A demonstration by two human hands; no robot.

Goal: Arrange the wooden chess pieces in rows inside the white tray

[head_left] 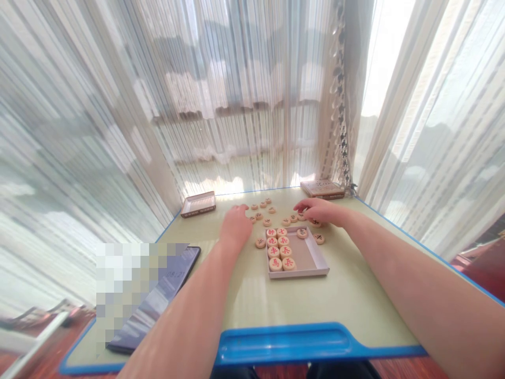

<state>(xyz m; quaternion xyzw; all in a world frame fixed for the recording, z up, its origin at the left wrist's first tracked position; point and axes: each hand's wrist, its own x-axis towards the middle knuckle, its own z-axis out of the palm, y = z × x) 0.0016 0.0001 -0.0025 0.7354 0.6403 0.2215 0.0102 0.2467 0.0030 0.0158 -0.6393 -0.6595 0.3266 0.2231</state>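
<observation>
A shallow open box (pixel 299 273) stands on the table, with two columns of red-marked Chinese chess pieces (pixel 285 251) along its left side. One dark-marked piece (pixel 302 233) lies at the box's upper right. My left hand (pixel 238 221) is low over the table left of the loose pieces (pixel 259 216), its fingers mostly hidden behind the hand. My right hand (pixel 320 210) reaches in beyond the box's far right corner, fingers stretched and apart over a piece (pixel 302 216); contact is unclear. Another loose piece (pixel 260 243) sits just left of the box, and one (pixel 319 239) to its right.
At the back left lies a shallow box lid (pixel 198 204); a closed patterned box (pixel 322 188) is at the back right. A dark tablet (pixel 173 295) rests on the left, partly blurred out. The table has a blue rim with a tray groove (pixel 280 345). Curtains (pixel 252 105) hang behind.
</observation>
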